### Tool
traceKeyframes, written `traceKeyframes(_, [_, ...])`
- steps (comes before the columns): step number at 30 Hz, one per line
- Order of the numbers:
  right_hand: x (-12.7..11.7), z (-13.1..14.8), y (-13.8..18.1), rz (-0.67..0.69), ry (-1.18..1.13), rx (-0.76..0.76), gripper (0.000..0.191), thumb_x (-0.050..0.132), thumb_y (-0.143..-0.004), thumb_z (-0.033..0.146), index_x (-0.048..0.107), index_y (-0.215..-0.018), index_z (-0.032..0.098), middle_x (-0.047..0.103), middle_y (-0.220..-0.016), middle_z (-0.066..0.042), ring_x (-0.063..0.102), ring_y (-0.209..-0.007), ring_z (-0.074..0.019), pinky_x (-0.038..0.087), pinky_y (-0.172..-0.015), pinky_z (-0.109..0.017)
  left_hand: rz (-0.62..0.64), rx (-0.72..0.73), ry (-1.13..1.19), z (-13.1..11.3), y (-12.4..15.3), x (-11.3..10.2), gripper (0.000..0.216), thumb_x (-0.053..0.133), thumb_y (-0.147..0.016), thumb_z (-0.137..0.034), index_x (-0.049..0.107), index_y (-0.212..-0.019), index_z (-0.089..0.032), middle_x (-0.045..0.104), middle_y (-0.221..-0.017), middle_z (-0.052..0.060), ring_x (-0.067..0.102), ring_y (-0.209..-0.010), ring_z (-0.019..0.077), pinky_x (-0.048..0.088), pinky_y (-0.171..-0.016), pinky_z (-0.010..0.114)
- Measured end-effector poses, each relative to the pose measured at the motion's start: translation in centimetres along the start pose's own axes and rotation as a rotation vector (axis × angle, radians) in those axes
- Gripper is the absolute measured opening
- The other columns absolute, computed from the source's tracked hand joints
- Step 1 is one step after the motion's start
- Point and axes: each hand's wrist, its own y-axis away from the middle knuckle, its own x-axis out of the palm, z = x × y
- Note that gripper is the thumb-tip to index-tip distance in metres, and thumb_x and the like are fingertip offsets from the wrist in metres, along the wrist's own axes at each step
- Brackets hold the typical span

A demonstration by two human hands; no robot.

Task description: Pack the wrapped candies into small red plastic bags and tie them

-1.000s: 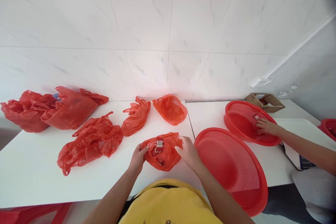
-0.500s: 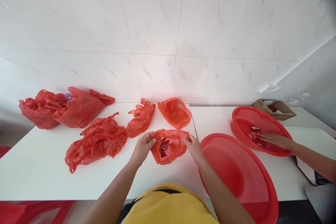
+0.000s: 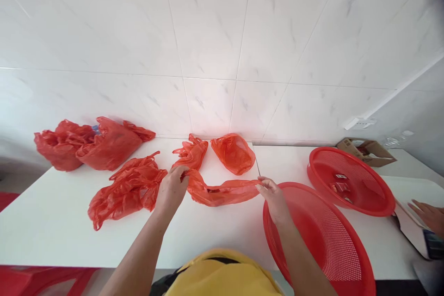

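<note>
A thin red plastic bag (image 3: 222, 196) is stretched sideways between my two hands, low over the white table. My left hand (image 3: 172, 189) pinches its left end, and my right hand (image 3: 274, 198) grips the right end between thumb and fingers. The bag's mouth is drawn nearly flat, with a dark item (image 3: 213, 190) just showing inside. Behind it stand an open red bag (image 3: 234, 153) and a bunched red bag (image 3: 192, 153). My right forearm passes over the rim of a large red plastic basket (image 3: 360, 245).
Bulky red bags (image 3: 113, 144) and a crumpled one (image 3: 125, 192) lie to the left. At right, a second red basket (image 3: 376, 185) holds a few small packets (image 3: 342, 187). Beyond it is a cardboard box (image 3: 378, 155). Another person's hand (image 3: 430, 216) is over a white scale (image 3: 411, 222).
My hands have moved apart, pulling the bag's mouth from wide open to long and narrow. The other person's hand has left the far basket and moved right to the scale.
</note>
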Motion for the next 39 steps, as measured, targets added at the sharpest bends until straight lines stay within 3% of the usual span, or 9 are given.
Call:
traceKeyframes(4, [1.4, 1.5, 0.5, 0.115, -0.167, -0.04, 0.031, 0.071, -0.072, 0.046, 0.053, -0.067, 0.022, 0.057, -0.132, -0.008, 0.055, -0.114, -0.0255, 0.045, -0.088, -0.036, 0.056, -0.002, -0.008, -1.9, 0.6, -0.8, 0.028, 0.052, -0.078, -0.02, 0.063, -0.103, -0.023, 0.062, -0.093, 0.002, 0.057, -0.079, 0.0182, 0.043, -0.073, 0.03])
traceKeyframes(8, [3.2, 2.7, 1.4, 0.165, -0.318, -0.014, 0.027, 0.065, -0.079, 0.047, 0.052, -0.074, 0.024, 0.068, -0.089, -0.001, 0.062, -0.077, -0.0164, 0.049, -0.073, -0.031, 0.206, -0.039, 0.247, -2.7, 1.1, -1.1, 0.036, 0.058, -0.074, -0.02, 0.059, -0.109, -0.023, 0.057, -0.092, 0.001, 0.056, -0.078, 0.0154, 0.046, -0.07, 0.028])
traceKeyframes(14, [5.8, 3.2, 3.3, 0.256, -0.316, 0.012, 0.042, 0.035, -0.091, 0.06, 0.056, -0.089, 0.023, 0.032, -0.046, 0.01, 0.026, -0.04, -0.0072, 0.025, -0.042, -0.021, 0.489, -0.086, 0.708, -4.0, 2.4, 0.2, 0.037, 0.065, -0.07, -0.017, 0.057, -0.105, -0.021, 0.051, -0.089, -0.001, 0.051, -0.074, 0.011, 0.045, -0.066, 0.025])
traceKeyframes(17, [6.7, 3.2, 4.1, 0.499, -0.174, 0.075, 0.044, 0.052, -0.085, 0.056, 0.054, -0.113, 0.023, 0.038, -0.052, 0.01, 0.028, -0.042, -0.0064, 0.025, -0.044, -0.021, 0.513, -0.109, 0.776, -4.8, 3.3, 1.7, 0.034, 0.064, -0.069, -0.014, 0.057, -0.102, -0.02, 0.051, -0.084, -0.001, 0.051, -0.072, 0.0103, 0.044, -0.064, 0.024])
traceKeyframes(20, [7.8, 2.8, 4.4, 0.741, -0.044, 0.116, 0.034, 0.061, -0.08, 0.052, 0.058, -0.087, 0.019, 0.042, -0.054, 0.008, 0.033, -0.045, -0.0062, 0.027, -0.047, -0.023, 0.55, -0.091, 0.818, -4.9, 4.0, 3.5, 0.032, 0.062, -0.07, -0.012, 0.058, -0.101, -0.019, 0.054, -0.085, 0.0, 0.053, -0.075, 0.011, 0.046, -0.066, 0.024])
traceKeyframes(23, [8.8, 1.8, 4.0, 0.659, -0.024, 0.172, 0.045, 0.053, -0.084, 0.055, 0.043, -0.059, 0.019, 0.033, -0.049, 0.008, 0.025, -0.045, -0.0056, 0.018, -0.045, -0.024, 0.453, -0.039, 0.75, -4.1, 4.5, 5.0, 0.028, 0.06, -0.074, -0.015, 0.058, -0.102, -0.021, 0.057, -0.095, 0.002, 0.056, -0.088, 0.0147, 0.049, -0.075, 0.028])
traceKeyframes(26, [9.3, 0.4, 3.1, 0.559, -0.077, 0.236, 0.043, 0.049, -0.085, 0.055, 0.044, -0.06, 0.02, 0.029, -0.045, 0.009, 0.021, -0.041, -0.0061, 0.014, -0.042, -0.025, 0.337, 0.119, 0.487, -2.8, 4.9, 5.7, 0.019, 0.057, -0.078, -0.015, 0.062, -0.094, -0.023, 0.06, -0.095, 0.002, 0.057, -0.09, 0.0164, 0.048, -0.082, 0.032])
traceKeyframes(31, [9.3, -1.6, 2.1, 0.464, -0.134, 0.311, 0.042, 0.042, -0.088, 0.053, 0.045, -0.059, 0.022, 0.034, -0.042, 0.008, 0.025, -0.036, -0.0074, 0.018, -0.039, -0.025, 0.486, 0.381, 0.203, -1.0, 5.7, 6.9, 0.03, 0.062, -0.071, -0.009, 0.067, -0.096, -0.026, 0.063, -0.094, 0.003, 0.057, -0.09, 0.0191, 0.047, -0.081, 0.032])
traceKeyframes(39, [6.7, -2.9, 1.8, 0.632, -0.106, 0.23, 0.064, 0.031, -0.085, 0.072, 0.063, -0.077, 0.017, 0.053, -0.055, 0.001, 0.044, -0.047, -0.0103, 0.037, -0.053, -0.026, 0.351, 0.142, 0.208, 1.1, 4.9, 8.6, 0.015, 0.05, -0.078, -0.011, 0.058, -0.071, -0.022, 0.063, -0.087, 0.003, 0.059, -0.085, 0.0194, 0.047, -0.078, 0.034])
